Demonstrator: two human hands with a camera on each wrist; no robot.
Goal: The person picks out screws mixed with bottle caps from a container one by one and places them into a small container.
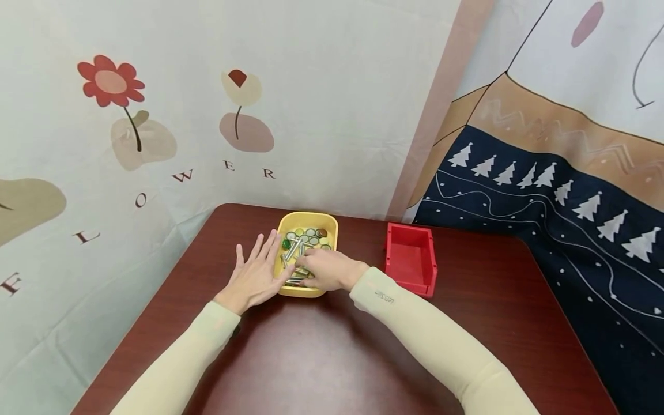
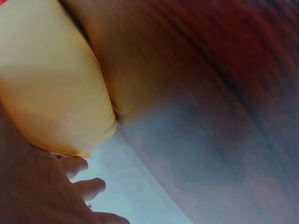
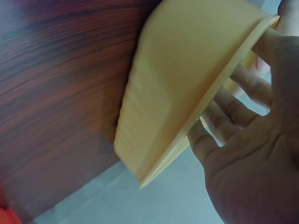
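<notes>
A yellow plastic bin [image 1: 302, 293] stands toward the back of the table, holding several silvery metal rods [image 1: 293, 250] and round discs [image 1: 311, 233], one of them green [image 1: 286, 244]. My left hand [image 1: 254, 279] rests along the bin's left rim with fingers straight and spread, the thumb reaching over the front part. From the right, my right hand [image 1: 332, 269] dips its bent fingers over the rim among the rods. In the right wrist view those fingers [image 3: 224, 112] pass behind the bin wall [image 3: 187, 70], which hides their tips; I cannot tell whether they pinch anything.
A red open-fronted bin [image 1: 410, 262] stands to the right of the yellow one, near the table's back edge. The dark brown table [image 1: 321, 357] reaches to a fabric backdrop [image 1: 332, 115] printed with flowers, letters and trees.
</notes>
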